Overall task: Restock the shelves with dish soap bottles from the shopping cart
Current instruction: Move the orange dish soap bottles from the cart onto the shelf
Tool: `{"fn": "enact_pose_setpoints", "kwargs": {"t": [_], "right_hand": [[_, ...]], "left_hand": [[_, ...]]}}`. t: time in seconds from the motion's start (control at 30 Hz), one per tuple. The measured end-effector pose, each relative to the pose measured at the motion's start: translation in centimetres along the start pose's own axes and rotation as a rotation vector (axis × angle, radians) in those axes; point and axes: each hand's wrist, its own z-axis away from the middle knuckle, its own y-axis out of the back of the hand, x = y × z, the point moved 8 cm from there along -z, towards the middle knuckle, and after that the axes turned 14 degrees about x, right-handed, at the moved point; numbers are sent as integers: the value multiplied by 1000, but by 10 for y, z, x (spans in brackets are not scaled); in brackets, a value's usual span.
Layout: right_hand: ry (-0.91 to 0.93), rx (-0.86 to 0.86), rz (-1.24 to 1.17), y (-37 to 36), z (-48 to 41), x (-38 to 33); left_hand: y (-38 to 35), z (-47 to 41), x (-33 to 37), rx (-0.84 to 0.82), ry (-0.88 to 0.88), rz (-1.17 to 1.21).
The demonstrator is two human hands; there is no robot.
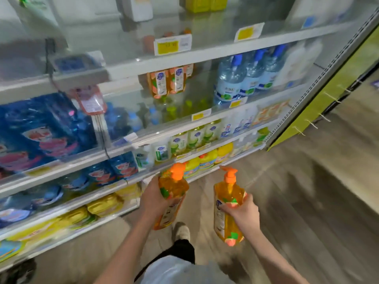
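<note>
Left hand (152, 198) wrapped around 1 orange dish soap bottle (171, 196), right hand (243, 211) gripping a second orange pump bottle (227, 212), both held above the floor before the store shelves (174, 58), 2 matching orange bottles (167, 83) on a middle shelf

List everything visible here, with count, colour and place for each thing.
left bottle: one, orange, in the left hand
right bottle: one, orange, in the right hand
shelf bottles: at least two, orange, middle shelf
pump jugs: three, clear with blue pumps, same shelf
refill packs: several, blue, left
yellow bottles: a row, yellow, low shelf
price tags: several, yellow, shelf edges
shoe: one, pale, floor
left hand: one, grips left bottle
right hand: one, grips right bottle
</note>
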Motion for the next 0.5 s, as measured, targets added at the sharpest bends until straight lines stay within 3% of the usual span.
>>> {"fn": "enact_pose_setpoints", "kwargs": {"t": [0.27,0.5], "right_hand": [[155,39,-250,36,-91,-95],[482,-38,-422,55,-166,-209]], "left_hand": [[-2,-58,113,17,-220,129],[19,-112,188,250,-354,115]]}}
